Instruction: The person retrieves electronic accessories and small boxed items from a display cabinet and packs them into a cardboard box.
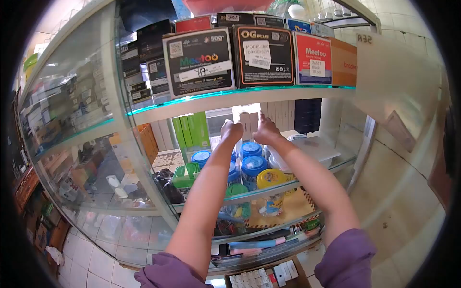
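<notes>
Both arms reach into the middle level of a glass cabinet. Between my hands stand narrow white boxes (247, 126), upright. My left hand (232, 129) is closed at their left side, its fingers curled. On their right side is my right hand (266, 131), the index finger stretched upward and the other fingers bent in. How far the fingers wrap around the boxes is partly hidden. More white boxes (281, 114) stand in a row just right of my right hand. Left of my left hand are bright green boxes (192, 130).
Below my hands are jars with blue lids (253, 164), a yellow-lidded jar (270, 178) and a green basket (186, 175). A clear plastic container (314, 150) lies right. Overhead, a glass shelf edge (259, 89) carries printed boxes (199, 62). A glass pane (91, 144) borders the left.
</notes>
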Motion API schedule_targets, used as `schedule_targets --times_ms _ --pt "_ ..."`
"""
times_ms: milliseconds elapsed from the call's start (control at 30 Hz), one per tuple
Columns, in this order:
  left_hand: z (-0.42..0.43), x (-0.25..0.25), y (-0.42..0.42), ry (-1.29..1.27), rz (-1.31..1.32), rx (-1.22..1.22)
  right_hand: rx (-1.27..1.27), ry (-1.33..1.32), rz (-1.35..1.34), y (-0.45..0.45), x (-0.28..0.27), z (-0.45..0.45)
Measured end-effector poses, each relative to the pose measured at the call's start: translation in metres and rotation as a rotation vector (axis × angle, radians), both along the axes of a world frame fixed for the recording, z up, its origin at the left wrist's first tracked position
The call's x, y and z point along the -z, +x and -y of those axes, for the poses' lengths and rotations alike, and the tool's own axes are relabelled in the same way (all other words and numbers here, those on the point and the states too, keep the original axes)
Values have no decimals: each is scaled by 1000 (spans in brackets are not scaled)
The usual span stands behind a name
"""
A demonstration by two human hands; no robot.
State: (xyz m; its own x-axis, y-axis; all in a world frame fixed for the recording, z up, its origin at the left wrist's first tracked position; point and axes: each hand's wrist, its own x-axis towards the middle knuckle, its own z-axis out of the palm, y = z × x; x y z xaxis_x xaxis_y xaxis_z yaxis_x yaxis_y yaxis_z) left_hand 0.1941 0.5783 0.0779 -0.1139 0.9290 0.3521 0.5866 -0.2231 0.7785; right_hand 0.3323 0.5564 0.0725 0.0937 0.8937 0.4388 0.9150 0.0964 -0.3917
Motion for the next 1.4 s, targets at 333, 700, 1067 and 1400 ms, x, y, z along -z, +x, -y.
schedule_targets --times_ms 333,700,1067,1400 --pt "-37 23 0 85 -119 170 -113 62 -416 -10 -1 5" --pt "-31 13 -4 -204 173 153 -425 -101 -703 9 2 0" --pt "17 9 -14 -83 140 -83 -355 238 -104 -10 0 17" --pt "4 19 -34 249 -328 60 -243 -4 88 -17 -21 4"
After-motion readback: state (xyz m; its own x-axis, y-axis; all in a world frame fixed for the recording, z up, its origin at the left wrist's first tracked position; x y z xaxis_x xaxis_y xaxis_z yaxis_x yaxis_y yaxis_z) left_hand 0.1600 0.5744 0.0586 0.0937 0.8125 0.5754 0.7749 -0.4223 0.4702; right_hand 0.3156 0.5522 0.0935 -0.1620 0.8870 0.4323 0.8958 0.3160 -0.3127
